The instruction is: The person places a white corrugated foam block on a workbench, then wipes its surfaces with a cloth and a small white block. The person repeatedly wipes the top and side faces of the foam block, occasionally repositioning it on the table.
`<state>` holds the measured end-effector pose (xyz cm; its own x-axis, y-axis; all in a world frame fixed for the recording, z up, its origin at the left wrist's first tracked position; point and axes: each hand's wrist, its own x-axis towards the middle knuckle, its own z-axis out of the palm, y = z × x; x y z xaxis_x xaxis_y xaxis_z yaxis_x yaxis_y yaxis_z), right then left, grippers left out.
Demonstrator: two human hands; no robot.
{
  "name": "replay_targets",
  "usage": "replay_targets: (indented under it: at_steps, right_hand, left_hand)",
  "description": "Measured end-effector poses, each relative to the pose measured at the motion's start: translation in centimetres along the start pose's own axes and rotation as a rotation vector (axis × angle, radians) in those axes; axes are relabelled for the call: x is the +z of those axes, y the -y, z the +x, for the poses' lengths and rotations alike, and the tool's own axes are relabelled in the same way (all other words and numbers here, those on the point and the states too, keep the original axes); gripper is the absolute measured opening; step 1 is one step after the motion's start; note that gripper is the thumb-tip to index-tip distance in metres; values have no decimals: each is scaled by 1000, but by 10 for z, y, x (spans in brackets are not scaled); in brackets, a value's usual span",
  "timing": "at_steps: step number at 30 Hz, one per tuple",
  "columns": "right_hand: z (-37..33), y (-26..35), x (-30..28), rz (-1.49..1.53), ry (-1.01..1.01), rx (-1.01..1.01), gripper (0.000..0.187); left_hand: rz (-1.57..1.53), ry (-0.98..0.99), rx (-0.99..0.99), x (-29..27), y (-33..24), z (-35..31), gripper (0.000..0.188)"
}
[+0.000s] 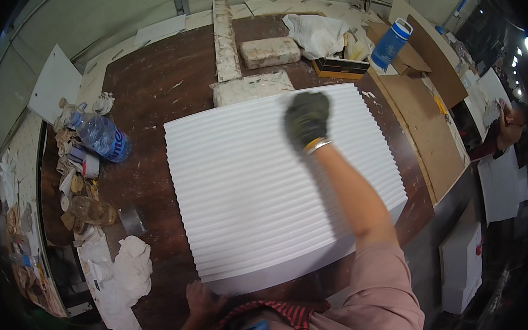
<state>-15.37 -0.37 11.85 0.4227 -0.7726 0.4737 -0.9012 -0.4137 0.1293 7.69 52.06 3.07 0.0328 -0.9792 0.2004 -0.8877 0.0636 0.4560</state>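
Note:
A large white panel point(268, 184) with a ribbed, wavy top lies across the dark brown table. My right hand point(308, 116), in a dark green glove with a yellowish cuff, is on the ribs near the far edge. Its fingers curl downward, slightly blurred by motion, and whatever is under them is hidden. A shiny bracelet circles that wrist. Bare, my left hand point(202, 299) rests by the panel's near left corner, with thumb and fingers apart. Past the far edge sit a wrapped, stained block point(270, 52) and a whitish flat slab point(254, 88).
A clear plastic bottle point(102, 137), a brownish jar point(92, 210) and crumpled white cloth point(133, 263) line the left. At the back are a white bag point(316, 36), a black-and-orange box point(340, 68) and a blue bottle point(391, 45). Cardboard point(418, 130) lies right; a person point(508, 125) is beyond.

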Motion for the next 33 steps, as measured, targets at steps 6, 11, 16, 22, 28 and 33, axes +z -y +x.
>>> replay_targets:
  at_steps: [6, 11, 16, 22, 28, 33]
  right_hand:
    - [10, -128, 4, -211, -199, 72, 27]
    - [-41, 97, -47, 605, -229, -356, 24]
    - [-78, 119, -69, 699, -84, -398, 16]
    - [-21, -118, -56, 598, 52, 281, 26]
    - [-21, -18, -64, 373, 233, 52, 37]
    - [-111, 185, -100, 791, 24, -664, 14]
  left_hand:
    - [11, 2, 7, -7, -8, 11, 48]
    - [-26, 78, -57, -3, -7, 5, 46]
    - [50, 77, 18, 4, 5, -8, 59]
    - [99, 82, -2, 4, 3, -10, 68]
    - [113, 122, -20, -9, -14, 6, 63]
    - [136, 128, -25, -11, -14, 5, 57]
